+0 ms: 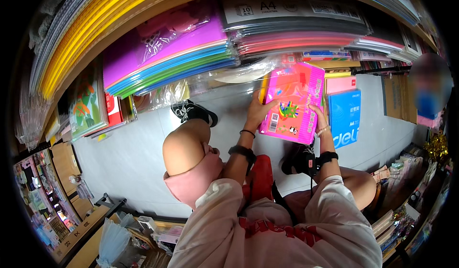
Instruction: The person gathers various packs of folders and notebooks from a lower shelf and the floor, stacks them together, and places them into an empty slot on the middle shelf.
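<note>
Between my two hands is a bright pink, plastic-wrapped pack [287, 115] with a cartoon animal picture and a printed code. My left hand [259, 109] grips its left edge, thumb across the front. My right hand [318, 119] holds the right edge, thumb also on the front. The pack is tilted slightly and held above the floor, in front of the shelf. Just right of my right hand stands a blue Deli A4 paper pack [345, 117], with a pink pack [340, 83] behind it.
Stacked coloured paper [172, 67] and A4 packs [290, 13] fill the shelf ahead. A cardboard box [398, 97] stands at the right, near a blurred person [430, 85]. Goods racks [398, 225] line the aisle behind me. I sit low over a red stool [263, 174] on grey tiles [136, 153].
</note>
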{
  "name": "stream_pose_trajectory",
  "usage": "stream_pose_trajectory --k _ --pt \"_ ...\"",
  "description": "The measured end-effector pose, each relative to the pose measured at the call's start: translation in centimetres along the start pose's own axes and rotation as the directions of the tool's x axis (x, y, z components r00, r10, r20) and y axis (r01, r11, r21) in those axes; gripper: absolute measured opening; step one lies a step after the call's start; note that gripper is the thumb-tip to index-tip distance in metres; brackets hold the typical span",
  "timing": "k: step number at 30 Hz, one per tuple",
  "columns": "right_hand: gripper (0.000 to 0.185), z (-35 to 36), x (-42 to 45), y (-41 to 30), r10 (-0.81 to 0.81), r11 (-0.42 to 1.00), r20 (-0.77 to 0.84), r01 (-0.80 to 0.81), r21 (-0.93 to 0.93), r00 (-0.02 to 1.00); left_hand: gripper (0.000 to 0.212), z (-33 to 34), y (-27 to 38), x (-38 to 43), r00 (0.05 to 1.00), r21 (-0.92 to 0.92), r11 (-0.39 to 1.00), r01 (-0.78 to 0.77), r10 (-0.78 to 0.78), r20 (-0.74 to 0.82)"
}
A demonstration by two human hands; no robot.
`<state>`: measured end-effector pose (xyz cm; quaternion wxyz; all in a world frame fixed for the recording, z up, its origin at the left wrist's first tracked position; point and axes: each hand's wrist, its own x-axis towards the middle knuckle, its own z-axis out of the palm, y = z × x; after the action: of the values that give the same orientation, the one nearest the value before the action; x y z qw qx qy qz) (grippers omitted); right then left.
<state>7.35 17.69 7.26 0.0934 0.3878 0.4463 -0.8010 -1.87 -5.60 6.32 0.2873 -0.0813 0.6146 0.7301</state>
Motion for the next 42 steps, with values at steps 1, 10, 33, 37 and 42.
stream_pose_trajectory --k 1,10,33,37,42 --pt "0.045 0.2 0.0 0.0 0.013 1.000 -0.001 -0.013 -0.002 1.000 0.062 -0.2 0.0 -0.2 1.000 -0.021 1.000 -0.004 0.004 0.003" --pt "0.050 3.8 0.9 -0.4 -0.008 0.989 0.091 0.021 -0.143 0.996 0.061 -3.4 1.1 -1.4 0.999 -0.237 0.971 0.034 -0.041 -0.022" --pt "0.091 14.0 6.8 2.0 0.107 0.917 0.285 0.017 -0.399 0.953 0.051 -12.9 2.4 -2.4 0.965 -0.319 0.940 -0.118 0.032 -0.262" --pt "0.095 14.6 8.1 1.2 0.072 0.891 0.146 0.002 -0.455 0.987 0.049 -12.5 4.0 -1.4 0.959 -0.329 0.940 -0.089 -0.009 -0.283" --pt "0.052 15.6 8.8 0.9 0.007 0.948 0.156 0.043 -0.316 0.988 0.049 -13.5 4.0 0.4 0.948 -0.298 0.949 -0.103 0.003 -0.317"
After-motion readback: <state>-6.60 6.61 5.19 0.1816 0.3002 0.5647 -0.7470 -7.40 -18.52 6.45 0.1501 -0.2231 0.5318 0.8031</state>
